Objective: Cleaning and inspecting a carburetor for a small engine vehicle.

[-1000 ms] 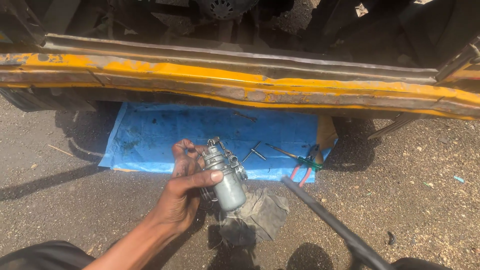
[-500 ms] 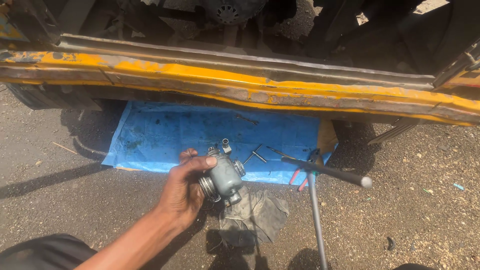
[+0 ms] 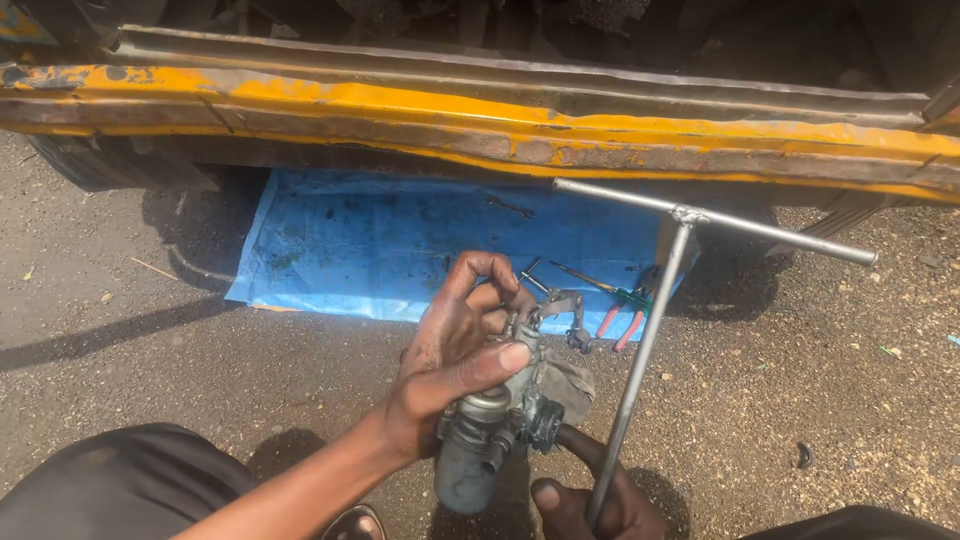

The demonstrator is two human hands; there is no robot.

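You had your left hand (image 3: pixel 450 360) clenched around the grey carburettor (image 3: pixel 490 420) at lower centre, your right hand (image 3: pixel 590 500) grasping the T-handle wrench (image 3: pixel 640 340) shaft beside it, its tip seemingly not yet seated on any fastener.

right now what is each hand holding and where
The left hand grips the grey metal engine part around its upper body. The right hand holds the T-handle wrench at the shaft's lower end.

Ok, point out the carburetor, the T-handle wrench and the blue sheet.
carburetor (image 3: pixel 500 415): head view, on its grey metal body.
T-handle wrench (image 3: pixel 640 360): head view, on its long shaft.
blue sheet (image 3: pixel 380 250): head view, on its bare middle.
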